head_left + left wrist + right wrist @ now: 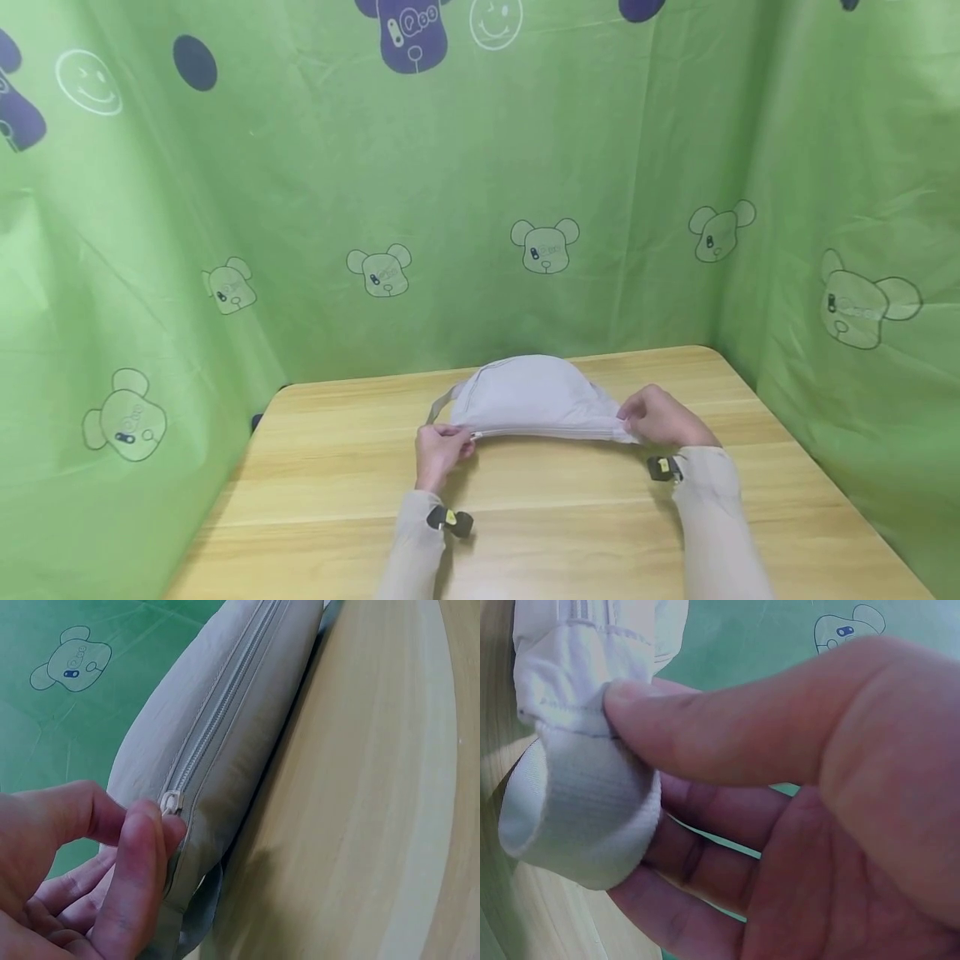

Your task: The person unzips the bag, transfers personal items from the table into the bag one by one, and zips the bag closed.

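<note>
A pale grey waist bag [536, 392] lies on the table with its long zipper [547, 432] along the near edge. My left hand [441, 450] pinches the zipper pull [172, 802] between thumb and forefinger at the bag's left end. In the left wrist view the zipper teeth run closed from that pull up along the bag. My right hand [663, 417] grips the bag's right end, thumb on the stitched corner. Below that thumb a looped webbing strap [592, 810] curls over, with fingers behind it. Another stretch of strap [442, 404] bends out at the bag's left side.
The wooden table [337, 467] has a light grain and rounded far corners. Green curtains [450, 167] printed with bear heads and smiley faces hang behind it and on both sides. A black wrist camera [450, 521] sits on the left sleeve, another camera [663, 468] on the right.
</note>
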`<state>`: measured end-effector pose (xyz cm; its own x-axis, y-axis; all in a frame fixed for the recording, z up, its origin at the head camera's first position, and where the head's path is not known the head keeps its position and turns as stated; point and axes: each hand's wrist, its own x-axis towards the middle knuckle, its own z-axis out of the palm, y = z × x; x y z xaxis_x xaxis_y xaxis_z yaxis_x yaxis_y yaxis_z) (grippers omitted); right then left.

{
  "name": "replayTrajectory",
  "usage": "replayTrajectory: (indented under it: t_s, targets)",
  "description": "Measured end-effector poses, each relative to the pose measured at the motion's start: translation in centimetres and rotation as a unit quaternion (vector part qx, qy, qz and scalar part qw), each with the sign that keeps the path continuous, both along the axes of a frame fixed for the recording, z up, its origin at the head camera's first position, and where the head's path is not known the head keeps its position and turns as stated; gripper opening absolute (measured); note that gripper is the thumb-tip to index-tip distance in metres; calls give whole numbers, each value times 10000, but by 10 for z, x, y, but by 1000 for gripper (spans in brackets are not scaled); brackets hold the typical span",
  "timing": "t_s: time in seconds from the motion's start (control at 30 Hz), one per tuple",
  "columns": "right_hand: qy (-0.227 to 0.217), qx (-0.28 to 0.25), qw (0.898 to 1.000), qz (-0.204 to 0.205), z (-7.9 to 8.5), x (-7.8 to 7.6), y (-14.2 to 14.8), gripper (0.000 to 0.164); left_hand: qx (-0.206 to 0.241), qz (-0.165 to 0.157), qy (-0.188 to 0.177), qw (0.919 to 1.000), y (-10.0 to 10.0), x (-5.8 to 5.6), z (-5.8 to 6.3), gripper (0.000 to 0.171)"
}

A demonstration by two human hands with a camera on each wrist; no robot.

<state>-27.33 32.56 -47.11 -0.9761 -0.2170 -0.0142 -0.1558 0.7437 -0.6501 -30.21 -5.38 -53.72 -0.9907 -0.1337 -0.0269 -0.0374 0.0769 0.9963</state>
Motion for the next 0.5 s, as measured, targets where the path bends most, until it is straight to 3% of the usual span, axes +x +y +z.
replayTrajectory:
  t_s: [0.5]
  targets:
    - [-124, 11, 9999, -33, 4, 1, -3, 27, -194, 45, 3, 9998, -19, 4, 3, 16]
